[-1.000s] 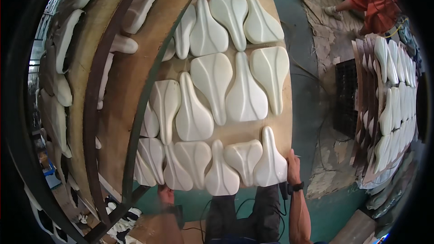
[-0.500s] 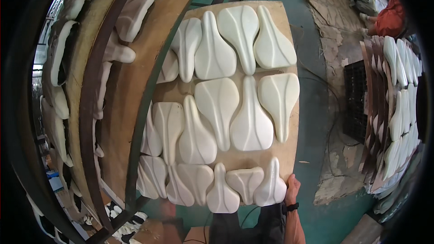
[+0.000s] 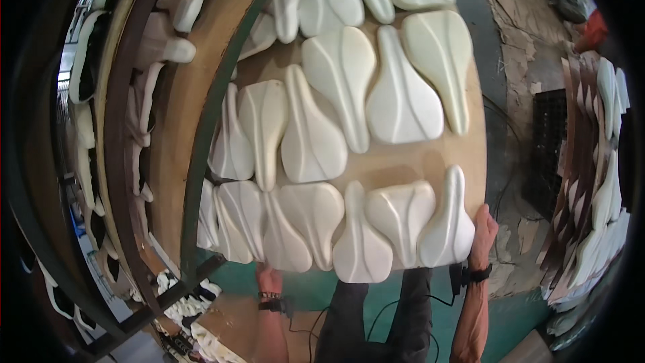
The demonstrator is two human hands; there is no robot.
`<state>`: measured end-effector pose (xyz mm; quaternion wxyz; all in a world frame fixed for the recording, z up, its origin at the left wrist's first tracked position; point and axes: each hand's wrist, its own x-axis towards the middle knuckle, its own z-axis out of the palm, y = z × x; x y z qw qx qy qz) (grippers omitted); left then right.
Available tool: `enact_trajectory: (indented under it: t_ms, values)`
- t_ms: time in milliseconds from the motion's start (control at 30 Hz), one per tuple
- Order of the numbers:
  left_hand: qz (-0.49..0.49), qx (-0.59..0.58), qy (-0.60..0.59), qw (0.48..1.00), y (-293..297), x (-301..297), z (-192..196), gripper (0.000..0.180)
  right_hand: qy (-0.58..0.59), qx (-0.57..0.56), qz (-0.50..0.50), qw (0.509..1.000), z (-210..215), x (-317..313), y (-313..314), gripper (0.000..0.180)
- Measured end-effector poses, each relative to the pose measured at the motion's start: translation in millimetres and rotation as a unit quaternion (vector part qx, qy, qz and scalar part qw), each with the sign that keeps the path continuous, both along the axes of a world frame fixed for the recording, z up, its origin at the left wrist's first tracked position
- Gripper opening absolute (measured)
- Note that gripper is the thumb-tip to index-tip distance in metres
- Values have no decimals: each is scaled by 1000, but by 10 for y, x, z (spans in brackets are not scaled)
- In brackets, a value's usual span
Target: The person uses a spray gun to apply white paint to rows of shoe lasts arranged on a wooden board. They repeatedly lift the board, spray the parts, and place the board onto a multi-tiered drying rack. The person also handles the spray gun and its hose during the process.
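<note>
One board (image 3: pixel 376 169): three saddle rows (image 3: pixel 406 111), right fingers (image 3: pixel 485 220) clasping it, left fingers' (image 3: pixel 268 274) grip unclear.

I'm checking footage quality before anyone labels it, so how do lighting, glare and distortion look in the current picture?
Head view: the fisheye lens bows the green rack edge and blackens the rim; head view: bright gaps glare at far left; head view: soft sheen runs along the white saddle-shaped pieces, with faint shadows on the board.
</note>
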<state>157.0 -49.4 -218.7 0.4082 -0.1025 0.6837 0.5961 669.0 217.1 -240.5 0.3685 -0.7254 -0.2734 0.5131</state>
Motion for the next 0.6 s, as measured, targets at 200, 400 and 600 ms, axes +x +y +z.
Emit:
enact_trajectory:
  t_ms: [200, 400, 600]
  values:
    - [-183, -172, 178, 951, -838, -7, -160, 55, 40, -46, -67, 996, -229, 268, -898, 49]
    - [-327, -209, 298, 872, -709, 172, -273, 46, 77, -53, -91, 991, -667, 431, -1231, 43]
    - [-5, -9, 50, 999, 246, 563, 76, 73, 43, 15, -70, 996, -740, 132, -505, 43]
